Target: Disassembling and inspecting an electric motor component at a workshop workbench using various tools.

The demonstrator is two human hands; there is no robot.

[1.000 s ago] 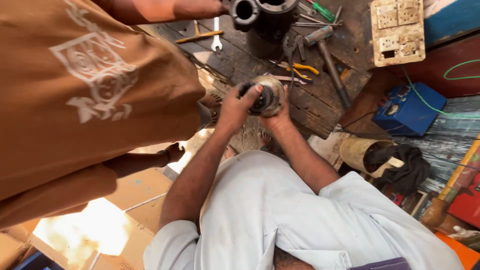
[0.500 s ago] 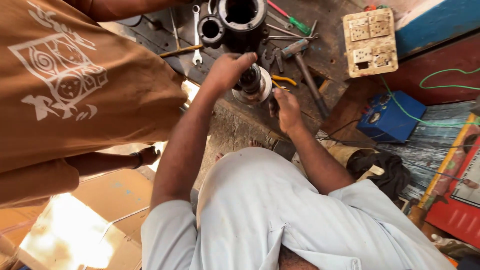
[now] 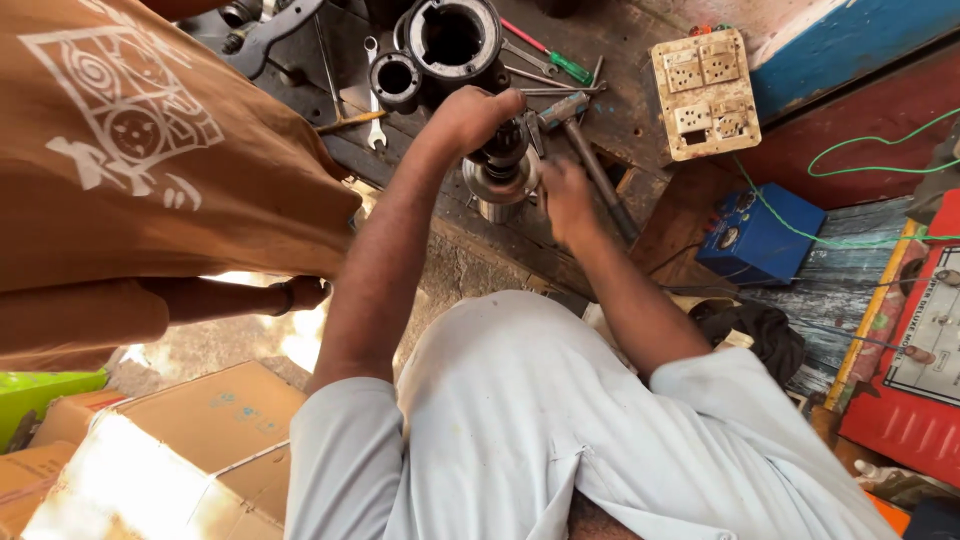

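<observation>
Left hand [image 3: 478, 118] closed on top of metal part [image 3: 500, 180] on table [image 3: 640, 110]. Right hand [image 3: 566, 200] at 3 o'clock of it, touching; grip unclear. Hammer [image 3: 585, 150] just beside.

the left hand [image 3: 475, 118] sits on top of the round metal motor part [image 3: 502, 180], which stands at the near edge of the workbench [image 3: 620, 120]. the right hand [image 3: 566, 200] is just right of it, beside the hammer [image 3: 585, 150]. behind lie a large cylindrical housing [image 3: 452, 38], a spanner [image 3: 374, 95] and a screwdriver [image 3: 548, 52]. a socket board [image 3: 705, 92] lies to the right. another person's shirt [image 3: 130, 150] is at left.
</observation>
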